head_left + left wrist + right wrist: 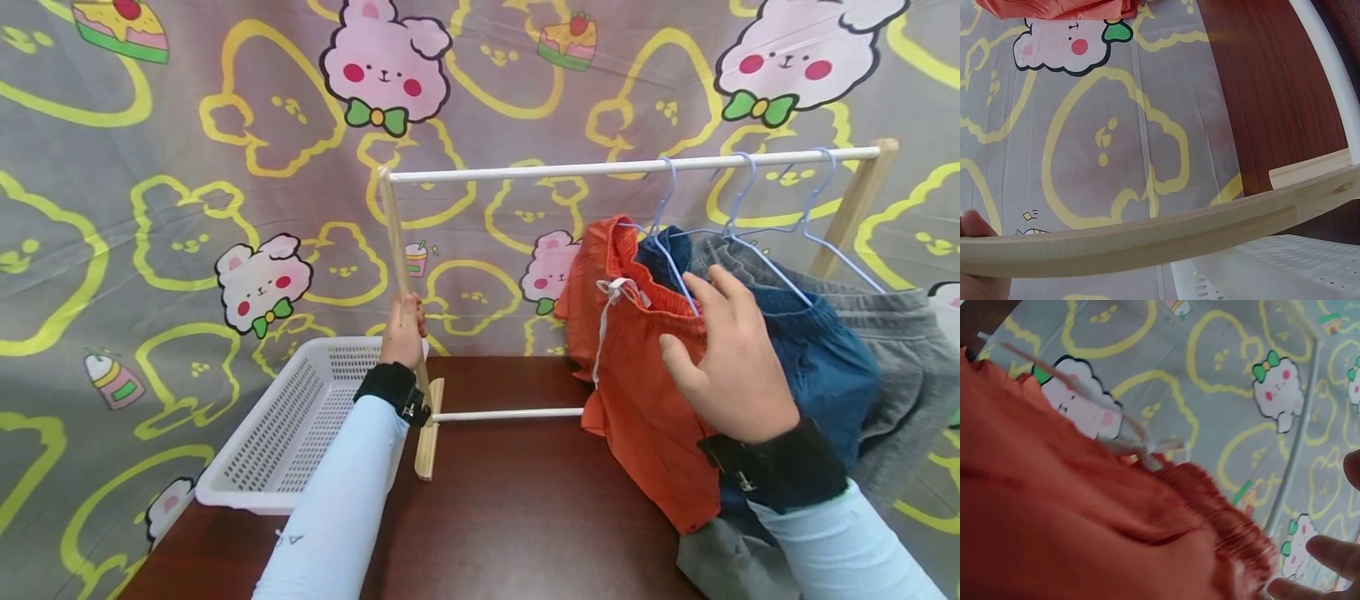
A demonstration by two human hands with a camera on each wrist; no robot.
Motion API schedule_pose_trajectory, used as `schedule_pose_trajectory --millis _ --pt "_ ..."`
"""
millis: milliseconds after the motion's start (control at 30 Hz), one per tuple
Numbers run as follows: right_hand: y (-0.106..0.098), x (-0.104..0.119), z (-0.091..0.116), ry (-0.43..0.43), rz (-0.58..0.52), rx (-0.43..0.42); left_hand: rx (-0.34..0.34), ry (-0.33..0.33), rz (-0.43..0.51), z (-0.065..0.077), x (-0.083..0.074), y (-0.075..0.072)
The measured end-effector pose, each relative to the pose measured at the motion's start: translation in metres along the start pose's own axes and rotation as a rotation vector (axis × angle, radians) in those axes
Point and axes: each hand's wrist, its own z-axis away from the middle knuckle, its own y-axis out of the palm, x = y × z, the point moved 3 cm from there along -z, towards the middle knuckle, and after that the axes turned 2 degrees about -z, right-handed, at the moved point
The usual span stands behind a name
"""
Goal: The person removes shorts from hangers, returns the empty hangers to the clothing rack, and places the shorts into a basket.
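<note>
My left hand [403,332] grips the left wooden post [393,237] of a clothes rack, and in the left wrist view the fingers [977,226] show at the post's end. Spread and holding nothing, my right hand [731,362] is beside the orange shorts [648,392], in front of their waistband; whether it touches them I cannot tell. These shorts, with a white drawstring [602,329], hang from a light purple hanger [667,192]. Behind them hang blue shorts [825,358] and grey shorts [896,333] on similar hangers. All the hangers hook over the white rail [525,172].
A white perforated basket [251,500] stands left of the rack on the dark red-brown table [510,500]. Low between the posts runs a white bar [510,414]. Behind everything hangs a patterned cloth [172,292]. Grey fabric [731,558] lies at the lower right.
</note>
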Motion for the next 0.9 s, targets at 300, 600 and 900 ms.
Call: schedule_pose_trajectory --millis 300,600,900 --pt "0.004 -0.025 -0.014 0.195 0.138 0.099 -0.002 -0.006 0.028 0.000 0.000 0.003" --pt "0.006 -0.037 -0.019 0.288 0.170 0.199 0.012 -0.006 -0.013 -0.003 -0.003 0.001" --pt "0.009 -0.038 -0.023 0.328 0.151 0.219 0.013 0.002 -0.011 -0.001 0.002 -0.002"
